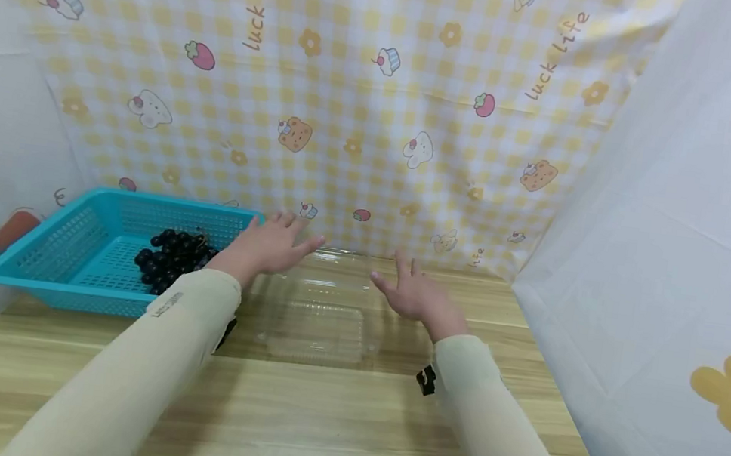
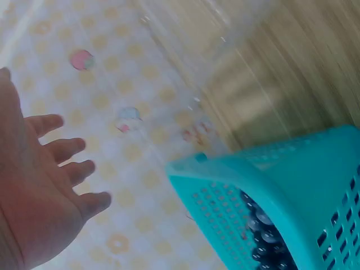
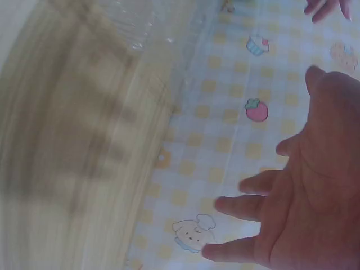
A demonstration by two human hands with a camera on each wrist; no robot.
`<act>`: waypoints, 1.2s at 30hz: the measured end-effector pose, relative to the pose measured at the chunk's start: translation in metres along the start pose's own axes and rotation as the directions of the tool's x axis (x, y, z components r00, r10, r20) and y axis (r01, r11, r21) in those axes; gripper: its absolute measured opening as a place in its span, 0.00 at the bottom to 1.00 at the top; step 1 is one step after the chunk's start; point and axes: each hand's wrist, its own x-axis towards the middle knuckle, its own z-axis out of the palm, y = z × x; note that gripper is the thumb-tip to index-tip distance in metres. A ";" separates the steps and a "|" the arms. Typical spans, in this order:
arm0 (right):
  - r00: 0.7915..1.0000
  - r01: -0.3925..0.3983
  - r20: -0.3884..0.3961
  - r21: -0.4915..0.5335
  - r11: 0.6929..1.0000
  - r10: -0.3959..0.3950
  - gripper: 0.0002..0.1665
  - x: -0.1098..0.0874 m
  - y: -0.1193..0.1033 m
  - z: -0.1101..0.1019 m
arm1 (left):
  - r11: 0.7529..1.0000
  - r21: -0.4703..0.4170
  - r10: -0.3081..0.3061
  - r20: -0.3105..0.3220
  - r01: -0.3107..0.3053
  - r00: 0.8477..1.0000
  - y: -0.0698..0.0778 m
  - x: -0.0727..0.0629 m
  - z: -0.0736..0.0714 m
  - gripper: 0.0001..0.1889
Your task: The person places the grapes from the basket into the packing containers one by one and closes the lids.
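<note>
Both hands are spread wide and hold nothing. The clear plastic box (image 1: pixel 320 321) lies flat on the wooden surface (image 1: pixel 313 434), right between the left hand (image 1: pixel 270 247) and the right hand (image 1: pixel 415 295), its long side running left to right. The blue basket (image 1: pixel 61 251) with dark grapes (image 1: pixel 172 256) sits just beside the left hand.

A basket (image 1: pixel 61 251) holding grapes (image 1: pixel 173 258) sits left of the clear container (image 1: pixel 320 321) before me.
</note>
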 end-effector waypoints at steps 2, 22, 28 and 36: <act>1.000 0.017 0.007 -0.006 1.000 -0.017 0.58 -0.006 -0.001 0.007 | 1.000 -0.005 0.027 0.019 -0.027 0.999 0.006 -0.006 0.001 0.46; 0.997 0.072 -0.012 0.133 0.988 -0.071 0.70 -0.041 -0.017 0.076 | 0.999 -0.043 0.025 -0.097 -0.029 0.995 0.010 -0.094 0.035 0.53; 0.998 0.059 -0.025 0.135 0.989 -0.056 0.75 -0.039 -0.016 0.093 | 0.998 0.010 0.068 -0.138 -0.068 0.988 0.001 -0.113 0.050 0.54; 1.000 0.026 -0.012 0.166 0.986 -0.024 0.76 -0.034 -0.010 0.103 | 0.997 -0.024 0.064 -0.229 -0.072 0.971 -0.006 -0.127 0.067 0.49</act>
